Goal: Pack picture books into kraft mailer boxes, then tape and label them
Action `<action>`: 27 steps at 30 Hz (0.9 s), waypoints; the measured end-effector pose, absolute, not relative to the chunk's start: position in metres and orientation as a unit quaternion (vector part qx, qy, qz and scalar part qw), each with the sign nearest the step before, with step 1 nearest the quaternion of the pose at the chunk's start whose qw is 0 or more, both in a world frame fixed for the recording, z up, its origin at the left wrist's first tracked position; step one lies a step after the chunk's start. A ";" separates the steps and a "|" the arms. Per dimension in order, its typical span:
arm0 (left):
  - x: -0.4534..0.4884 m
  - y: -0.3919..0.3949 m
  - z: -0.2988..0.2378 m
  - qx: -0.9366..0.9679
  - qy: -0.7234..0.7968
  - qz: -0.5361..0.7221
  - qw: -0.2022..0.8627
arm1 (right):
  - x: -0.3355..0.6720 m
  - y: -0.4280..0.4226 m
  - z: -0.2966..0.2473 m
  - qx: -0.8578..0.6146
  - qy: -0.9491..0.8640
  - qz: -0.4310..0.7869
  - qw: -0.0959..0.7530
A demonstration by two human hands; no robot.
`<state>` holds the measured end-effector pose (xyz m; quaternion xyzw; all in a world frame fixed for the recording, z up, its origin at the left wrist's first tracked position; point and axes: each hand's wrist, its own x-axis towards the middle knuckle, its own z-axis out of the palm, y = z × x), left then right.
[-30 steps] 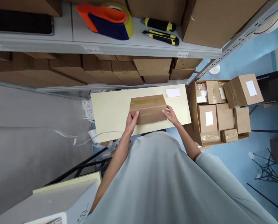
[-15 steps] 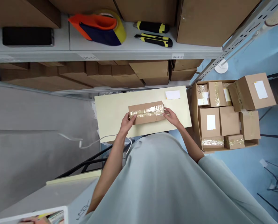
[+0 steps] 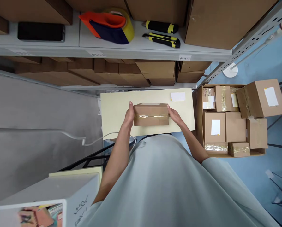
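Observation:
Between my two hands is a long cardboard box (image 3: 151,120), with clear tape running along the side that faces me. A strip of white label shows at its far upper edge. My left hand (image 3: 129,115) presses flat against the box's left end, thumb up. At the right end, my right hand (image 3: 174,115) grips it with the fingers partly hidden behind. The box is over a pale yellow tabletop (image 3: 116,110); whether it touches the top I cannot tell. A white label slip (image 3: 178,96) lies on the tabletop beyond my right hand.
On the shelf ahead are a tape dispenser (image 3: 110,26), two utility knives (image 3: 163,40) and a black phone (image 3: 41,31). To the right stands a large carton (image 3: 199,126) filled with several taped boxes. A white bin (image 3: 67,206) is at lower left; a white cable (image 3: 93,144) hangs nearby.
The box has been turned between my hands: its broad taped face was up, and now a narrower taped side and a label edge show. My left hand has shifted to the end face.

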<state>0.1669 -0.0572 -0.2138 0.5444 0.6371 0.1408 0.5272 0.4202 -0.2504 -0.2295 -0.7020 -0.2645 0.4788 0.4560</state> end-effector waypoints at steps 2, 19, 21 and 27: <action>0.163 -0.067 -0.206 0.523 0.628 0.169 0.550 | 0.415 -0.261 -0.229 -0.681 -0.256 0.491 0.480; 0.221 -0.095 -0.211 0.634 0.606 0.222 0.426 | 0.485 -0.213 -0.266 -0.817 -0.476 0.282 0.159; 0.254 -0.099 -0.201 0.665 0.561 0.214 0.444 | 0.502 -0.192 -0.272 -0.801 -0.514 0.290 0.100; 0.303 -0.122 -0.184 0.688 0.494 0.195 0.494 | 0.514 -0.169 -0.291 -0.770 -0.551 0.316 0.054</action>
